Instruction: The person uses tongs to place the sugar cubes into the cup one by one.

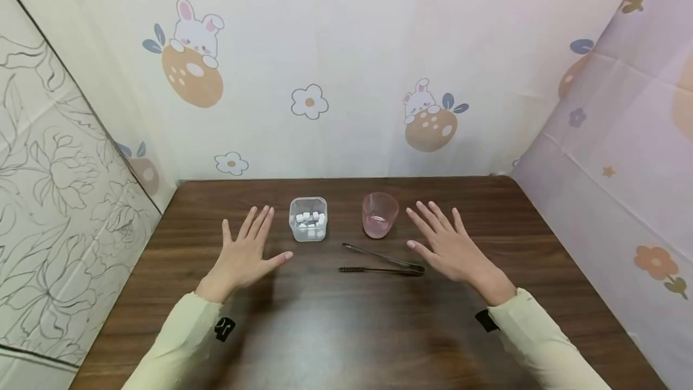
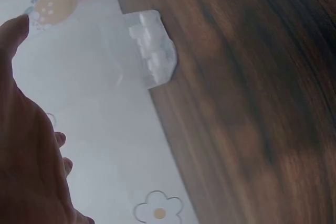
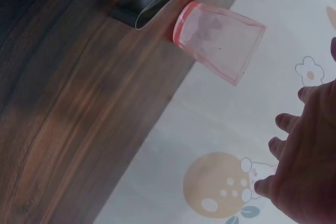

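Note:
Fingers spread, my left hand [image 1: 243,254] is held at the left of a clear square container [image 1: 308,202] with several small white cubes [image 1: 311,227] inside. My right hand [image 1: 452,248] is likewise spread, to the right of a pink translucent cup [image 1: 379,215]. Neither hand holds anything. Dark metal tongs [image 1: 387,262] lie in front of the container and cup, their arms apart and pointing left, the bent end near my right thumb. The left wrist view shows the container [image 2: 152,51] beyond my thumb; the cup [image 3: 220,40] and tongs [image 3: 142,3] appear in the right wrist view.
Everything stands on a dark wooden table [image 1: 325,330]. Behind it hangs a white backdrop [image 1: 346,47] with rabbits, fruit and flowers. Patterned panels border the table on the left and right. A small black device [image 1: 224,328] is at my left wrist, another [image 1: 486,320] at my right.

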The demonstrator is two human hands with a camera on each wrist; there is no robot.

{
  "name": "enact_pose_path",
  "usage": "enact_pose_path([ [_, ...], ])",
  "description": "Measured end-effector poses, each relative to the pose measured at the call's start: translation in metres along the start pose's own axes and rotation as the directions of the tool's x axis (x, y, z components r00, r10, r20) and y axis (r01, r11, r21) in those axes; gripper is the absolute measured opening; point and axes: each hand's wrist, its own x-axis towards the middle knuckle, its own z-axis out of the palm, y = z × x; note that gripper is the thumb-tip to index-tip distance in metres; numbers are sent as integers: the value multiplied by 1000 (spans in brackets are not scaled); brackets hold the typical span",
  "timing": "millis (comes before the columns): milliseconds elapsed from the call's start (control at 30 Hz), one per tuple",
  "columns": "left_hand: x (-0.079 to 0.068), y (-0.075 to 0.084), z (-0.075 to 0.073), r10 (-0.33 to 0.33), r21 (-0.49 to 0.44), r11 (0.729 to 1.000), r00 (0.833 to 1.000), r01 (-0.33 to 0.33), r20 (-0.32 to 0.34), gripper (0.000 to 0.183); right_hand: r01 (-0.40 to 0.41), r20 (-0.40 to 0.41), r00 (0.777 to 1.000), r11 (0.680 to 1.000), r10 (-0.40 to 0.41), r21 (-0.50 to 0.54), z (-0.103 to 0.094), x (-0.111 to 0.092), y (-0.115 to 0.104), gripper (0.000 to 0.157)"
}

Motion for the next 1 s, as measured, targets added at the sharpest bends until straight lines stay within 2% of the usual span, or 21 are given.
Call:
enact_pose_path([
  [200,15,-7,9,36,-42,998,999,-36,2,110,30,4,1000,998,-30,54,6,5,-1,68],
  [467,37,-12,25,62,-214,975,998,-62,-8,121,64,5,998,994,-64,89,15,9,-6,69],
  [567,44,-13,31,53,-306,950,999,-53,-7,125,85,-9,996,992,-84,91,20,10,-7,70],
  [733,53,-13,39,16,-452,892,1000,-10,10,129,132,-26,991,987,-130,90,29,13,-10,71],
  [1000,65,-8,55,4,-531,848,1000,9,23,132,147,38,988,986,-150,75,43,16,-16,75],
])
